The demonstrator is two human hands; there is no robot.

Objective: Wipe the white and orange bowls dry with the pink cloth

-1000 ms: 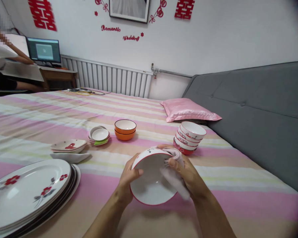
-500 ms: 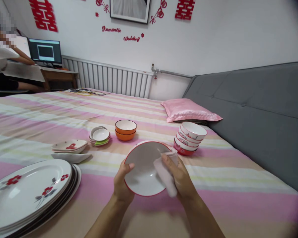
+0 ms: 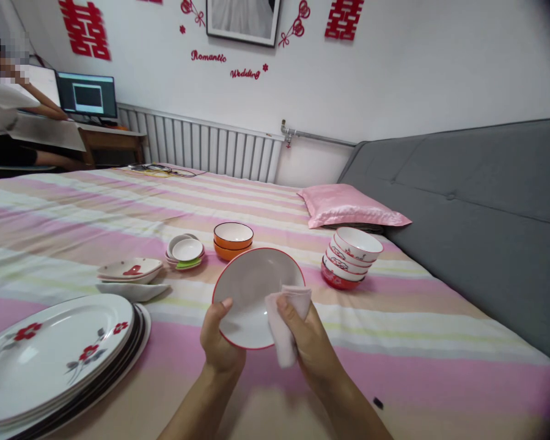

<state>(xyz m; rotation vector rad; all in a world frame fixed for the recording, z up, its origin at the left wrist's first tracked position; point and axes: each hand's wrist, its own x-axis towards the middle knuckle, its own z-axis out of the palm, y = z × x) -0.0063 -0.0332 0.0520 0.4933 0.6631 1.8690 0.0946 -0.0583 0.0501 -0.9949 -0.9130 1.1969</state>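
My left hand [image 3: 220, 343] gripped the red-rimmed bowl [image 3: 250, 284] by its near edge, tilted up over the striped bed [image 3: 440, 342]. My right hand [image 3: 310, 342] pinched a pale cloth [image 3: 285, 321] against the bowl's inside, lower right.

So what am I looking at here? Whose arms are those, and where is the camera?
There is no machine here. These are a person's two bare hands, filmed by one camera worn on their head that looks forward and down, which is why the arms come in from the bottom edge. The left hand grips a white bowl with a red rim, tilted so its inside faces the camera. The right hand presses a pale cloth against the bowl's inside. Below them is a bed with a striped sheet. On it lie a stack of flowered plates, small saucers, orange bowls, a stack of red-patterned bowls and a pink pillow. Far left, another person sits at a desk.
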